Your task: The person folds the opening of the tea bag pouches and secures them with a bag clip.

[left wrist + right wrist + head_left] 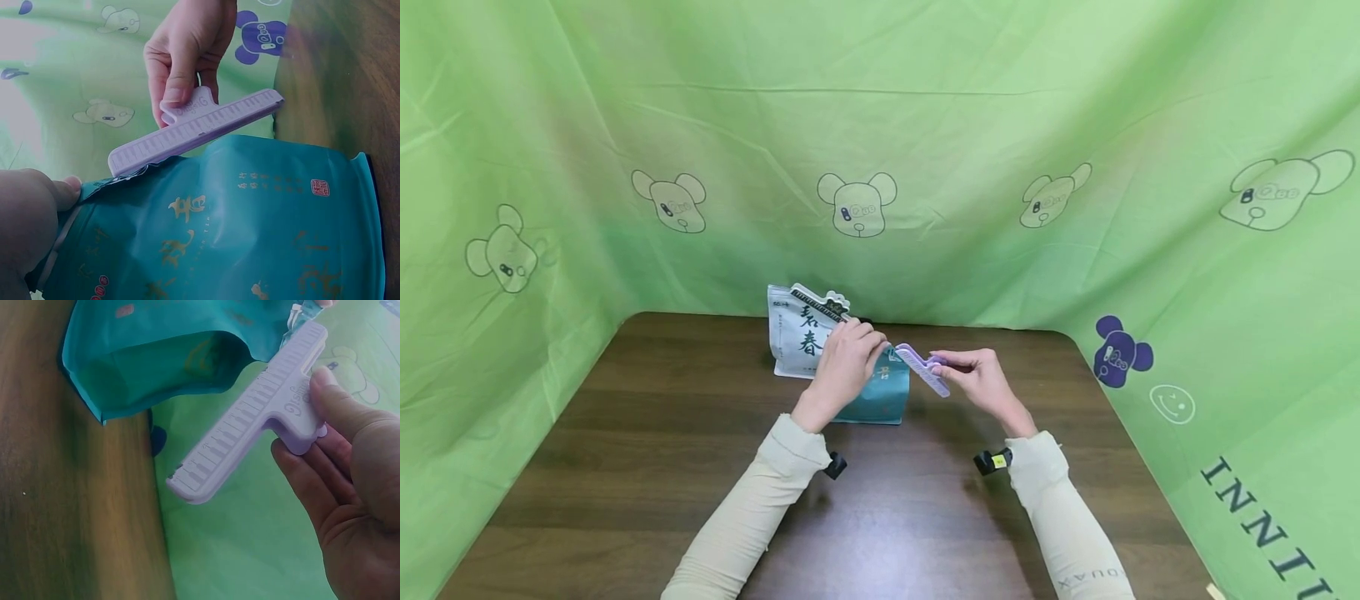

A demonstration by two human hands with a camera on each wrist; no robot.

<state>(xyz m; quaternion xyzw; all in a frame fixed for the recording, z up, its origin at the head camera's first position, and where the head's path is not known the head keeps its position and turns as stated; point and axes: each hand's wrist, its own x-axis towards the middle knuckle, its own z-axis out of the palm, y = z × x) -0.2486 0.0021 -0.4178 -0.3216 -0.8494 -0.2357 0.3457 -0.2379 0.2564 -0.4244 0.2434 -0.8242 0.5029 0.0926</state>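
Observation:
A teal tea bag with gold characters stands on the table, its top folded over. My left hand pinches the folded top edge, thumb visible in the left wrist view. My right hand grips a lilac sealing clip by its handles, thumb on one side and fingers on the other. The long bar of the clip slants, with its far end right at the top corner of the bag. In the right wrist view the side gusset of the bag faces me.
Behind my left hand stands a pale blue-white bag with dark characters. A black-and-white clip sits along its slanted top. The brown wooden table is bounded at the back and sides by a green printed cloth.

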